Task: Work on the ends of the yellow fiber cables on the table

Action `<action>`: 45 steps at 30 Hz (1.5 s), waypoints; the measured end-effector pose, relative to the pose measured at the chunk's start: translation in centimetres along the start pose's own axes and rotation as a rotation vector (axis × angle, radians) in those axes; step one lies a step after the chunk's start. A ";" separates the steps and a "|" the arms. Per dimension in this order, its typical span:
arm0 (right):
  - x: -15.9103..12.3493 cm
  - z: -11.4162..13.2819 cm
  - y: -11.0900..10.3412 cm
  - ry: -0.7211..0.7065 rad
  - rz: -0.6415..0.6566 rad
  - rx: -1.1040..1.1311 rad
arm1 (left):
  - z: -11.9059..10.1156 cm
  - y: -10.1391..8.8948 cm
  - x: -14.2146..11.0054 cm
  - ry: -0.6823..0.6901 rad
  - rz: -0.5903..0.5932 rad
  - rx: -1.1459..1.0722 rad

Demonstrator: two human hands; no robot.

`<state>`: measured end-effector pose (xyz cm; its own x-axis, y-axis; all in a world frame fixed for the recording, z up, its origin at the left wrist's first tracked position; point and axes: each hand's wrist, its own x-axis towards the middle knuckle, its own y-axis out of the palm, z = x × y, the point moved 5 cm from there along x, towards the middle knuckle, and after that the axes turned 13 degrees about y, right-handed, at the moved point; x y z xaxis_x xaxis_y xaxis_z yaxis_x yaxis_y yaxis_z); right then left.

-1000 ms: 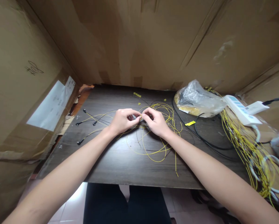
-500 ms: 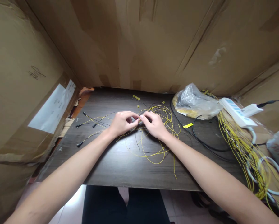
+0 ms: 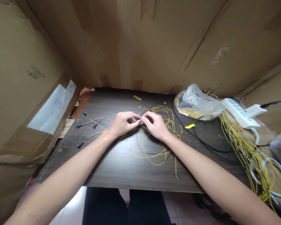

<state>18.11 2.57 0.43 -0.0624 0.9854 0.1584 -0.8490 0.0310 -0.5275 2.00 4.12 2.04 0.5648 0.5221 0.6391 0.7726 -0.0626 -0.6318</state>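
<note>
My left hand [image 3: 123, 124] and my right hand [image 3: 155, 125] meet fingertip to fingertip above the middle of the dark wooden table. Both are closed in a pinch on thin yellow and black wires; the exact spot they grip is small and mostly hidden by the fingers. To the right, loops of yellow wire [image 3: 166, 156] spread under and around my right hand. Left of my left hand, several wires run out to black end connectors, one connector [image 3: 80, 145] lying nearest the table's front.
A clear plastic bag [image 3: 199, 103] sits at the back right, beside a white power strip [image 3: 240, 114]. A bundle of yellow wires [image 3: 239, 150] hangs along the right edge. Yellow scraps [image 3: 137, 98] lie at the back. Cardboard walls [image 3: 131, 43] enclose the table.
Both hands keep the same pinch at nearly the same place. Only a very slight shift of the view shows.
</note>
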 end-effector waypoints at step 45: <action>-0.1 0.4 -0.1 -0.026 0.005 -0.010 | -0.2 0.0 -0.1 0.003 -0.059 -0.011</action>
<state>18.02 2.36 0.79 -0.0801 0.9809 0.1771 -0.8433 0.0280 -0.5367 2.04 3.93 2.07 0.5190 0.5223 0.6766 0.8077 -0.0406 -0.5882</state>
